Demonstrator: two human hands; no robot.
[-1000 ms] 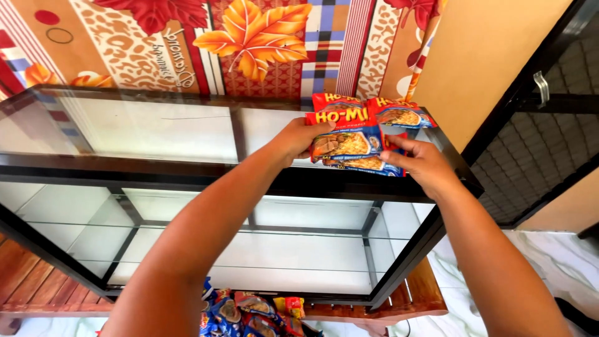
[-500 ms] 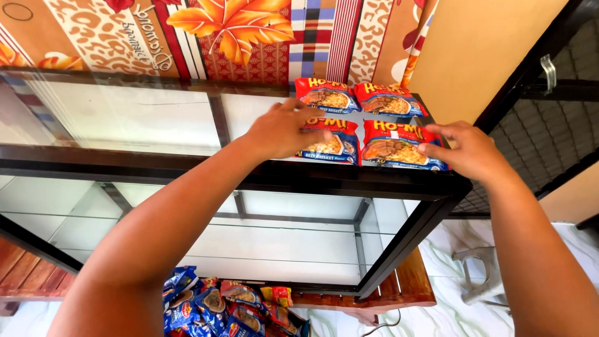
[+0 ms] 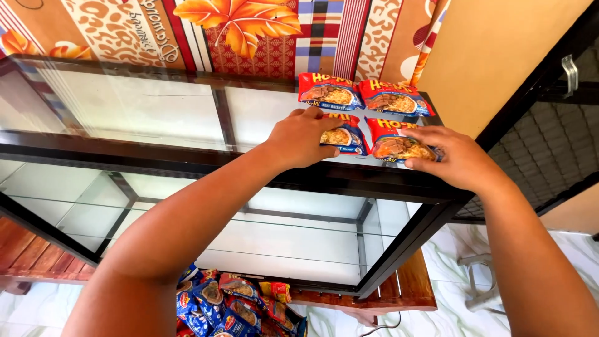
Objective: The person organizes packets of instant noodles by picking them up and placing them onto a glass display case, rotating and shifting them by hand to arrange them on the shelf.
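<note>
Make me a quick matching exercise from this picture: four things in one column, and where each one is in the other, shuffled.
1. left hand
2. right hand
3. back two packets
4. heap of packets

A. on the floor under the cabinet
B. on the front right packet
C. on the front left packet
D. by the patterned wall, untouched

Pairs: 1-C, 2-B, 3-D, 4-A

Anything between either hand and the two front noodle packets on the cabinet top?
Nothing visible. The left hand rests on the front-left packet and the right hand on the front-right packet, both lying on the glass top.
</note>
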